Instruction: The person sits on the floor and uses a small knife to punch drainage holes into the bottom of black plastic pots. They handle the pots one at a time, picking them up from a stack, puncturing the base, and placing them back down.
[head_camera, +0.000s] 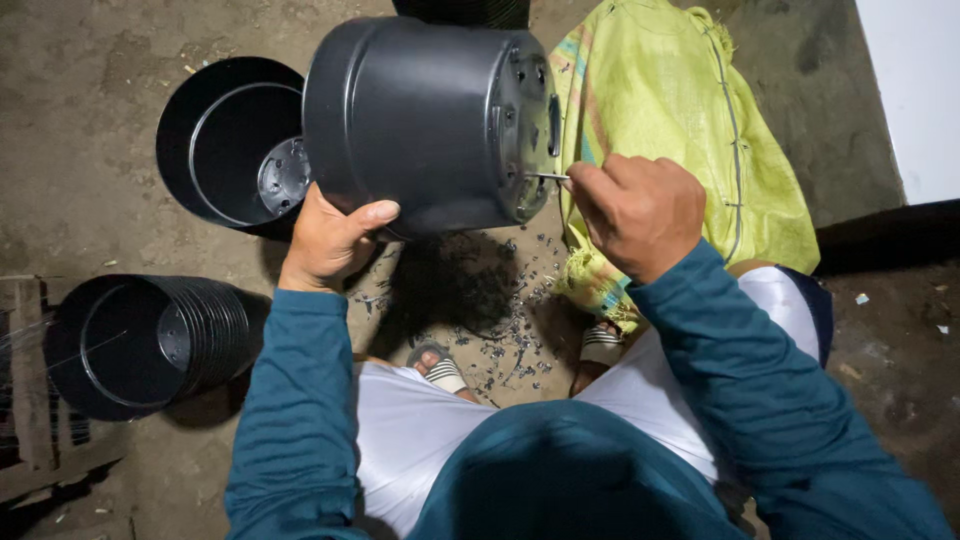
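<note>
— Nearest us, bottom of the frame, teal sleeves and white shorts. What's above them?

— A yellow-green woven sack (680, 110) at upper right. The black plastic pot (420, 120) lies on its side at top centre, its base facing right.

— And the hands?

— The left hand (325, 240) cups the pot's underside, thumb against the wall. The right hand (640, 215) is closed around a thin metal tool (550, 176) whose tip touches the base.

— Lower down?

— A stack of nested pots (140, 345) at lower left, and black shavings (500, 330) between the sandalled feet.

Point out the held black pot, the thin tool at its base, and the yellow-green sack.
black plastic pot (410, 115), head view, on its side wall.
thin metal tool (550, 176), head view, on its shaft.
yellow-green woven sack (680, 100), head view, on its upper face.
</note>
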